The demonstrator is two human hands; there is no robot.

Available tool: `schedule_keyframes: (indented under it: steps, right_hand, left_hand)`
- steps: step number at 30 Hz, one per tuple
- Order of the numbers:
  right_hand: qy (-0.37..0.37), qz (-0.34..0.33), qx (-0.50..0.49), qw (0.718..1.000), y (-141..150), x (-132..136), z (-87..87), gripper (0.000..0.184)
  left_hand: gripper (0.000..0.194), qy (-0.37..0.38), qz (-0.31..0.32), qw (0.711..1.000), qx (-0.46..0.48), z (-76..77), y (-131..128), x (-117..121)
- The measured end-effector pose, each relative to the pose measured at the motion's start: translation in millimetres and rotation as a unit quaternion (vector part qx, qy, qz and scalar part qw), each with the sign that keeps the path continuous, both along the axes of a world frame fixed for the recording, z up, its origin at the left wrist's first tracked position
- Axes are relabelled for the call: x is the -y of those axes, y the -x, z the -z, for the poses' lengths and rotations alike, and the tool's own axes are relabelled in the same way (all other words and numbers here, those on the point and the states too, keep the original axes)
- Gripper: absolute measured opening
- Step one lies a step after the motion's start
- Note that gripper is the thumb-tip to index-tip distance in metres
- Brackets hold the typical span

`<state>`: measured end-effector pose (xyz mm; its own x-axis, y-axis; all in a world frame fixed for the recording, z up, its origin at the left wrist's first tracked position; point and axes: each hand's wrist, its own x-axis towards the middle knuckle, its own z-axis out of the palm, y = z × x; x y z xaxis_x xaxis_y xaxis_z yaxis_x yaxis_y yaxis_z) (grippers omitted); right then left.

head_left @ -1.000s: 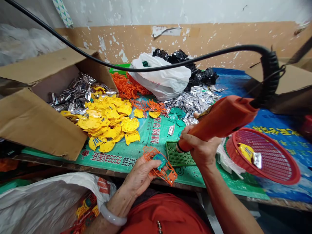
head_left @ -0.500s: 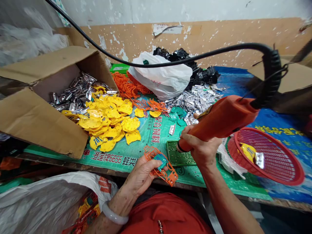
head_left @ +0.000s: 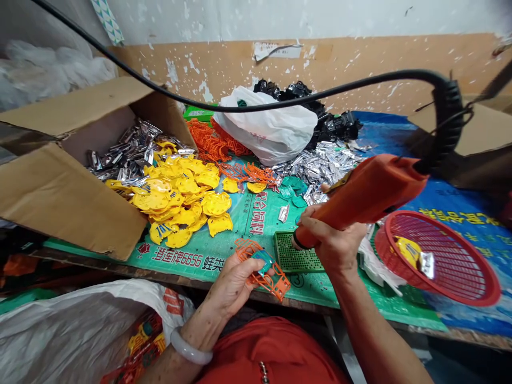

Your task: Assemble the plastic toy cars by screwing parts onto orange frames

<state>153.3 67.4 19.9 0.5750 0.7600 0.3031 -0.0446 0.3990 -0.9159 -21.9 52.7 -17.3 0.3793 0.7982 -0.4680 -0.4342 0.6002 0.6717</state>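
Between the thumb and fingers of my left hand (head_left: 236,277) is an orange plastic frame (head_left: 279,282) with a teal plastic piece (head_left: 263,261) set on it. My right hand (head_left: 338,242) wraps round an orange electric screwdriver (head_left: 360,192), its nose pointing down and left. That nose is over the green perforated tray (head_left: 306,261), close to its small holes; the tip itself is hidden by fingers. A thick black cable (head_left: 256,108) runs from the tool's back end across the top of the view.
Yellow plastic pieces (head_left: 182,192) spill beside a cardboard box (head_left: 76,197) of silvery parts. Farther back lie orange frames (head_left: 206,140), a white bag (head_left: 268,125), and shiny metal pieces (head_left: 320,168). A red basket (head_left: 460,256) stands right; an open white sack (head_left: 100,309) sits below the table edge.
The view has shifted slightly, so the box and table sit a little farther right. Both hands keep their holds, with the screwdriver still over the green tray.
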Motion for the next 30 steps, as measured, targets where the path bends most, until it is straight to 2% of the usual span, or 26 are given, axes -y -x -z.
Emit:
schedule_keyframes:
  steps: [3, 7, 11, 13, 16, 25, 30]
  right_hand:
    - [-0.014, -0.01, -0.029, 0.999, -2.7, 1.2, -13.4, 0.015]
    - [-0.038, -0.045, -0.069, 0.996, 0.1, 13.4, -40.1, 0.018]
    - [-0.059, -0.153, -0.099, 0.981, 9.5, 31.8, -56.3, 0.047]
    - [-0.061, -0.189, -0.106, 0.974, 15.5, 39.1, -58.5, 0.055]
    - [-0.056, -0.205, -0.107, 0.971, 24.1, 44.9, -57.5, 0.056]
    - [-0.043, -0.216, -0.094, 0.971, 33.1, 44.7, -48.7, 0.037]
    - [-0.04, -0.214, -0.088, 0.972, 34.9, 42.3, -47.2, 0.038]
  left_hand:
    - [0.029, 0.008, -0.006, 1.0, -0.007, -1.3, -2.1, -0.3]
    - [0.029, 0.006, -0.003, 1.0, -0.006, -2.9, -3.9, 0.6]
    - [0.03, 0.009, 0.021, 1.0, 0.0, 0.4, -3.5, 1.1]
    - [0.029, -0.001, 0.033, 0.999, 0.017, 1.8, -2.8, 1.2]
    - [0.03, -0.019, 0.043, 0.998, 0.044, 1.0, -2.4, 1.3]
    - [0.028, -0.033, 0.045, 0.995, 0.079, 2.9, -4.1, 1.6]
    - [0.027, -0.025, 0.044, 0.997, 0.061, 3.3, -3.2, 1.1]
